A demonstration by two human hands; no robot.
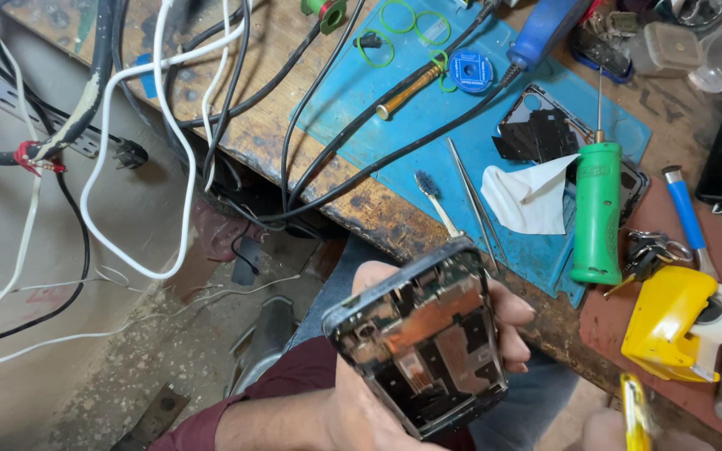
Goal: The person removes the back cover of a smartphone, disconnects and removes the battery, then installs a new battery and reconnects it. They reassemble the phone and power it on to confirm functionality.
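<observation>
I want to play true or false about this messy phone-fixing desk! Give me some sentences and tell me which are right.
1. The left hand holds an opened phone with its insides showing. True.
2. The green tool lies on the floor. False: it lies on the blue mat.
3. A white tissue lies beside the green tool. True.
4. The tape dispenser is red. False: it is yellow.
5. The tweezers are held in the right hand. False: they lie on the mat.

Worn wooden bench (261,125) carries blue mat (428,125); cables (236,75).
</observation>
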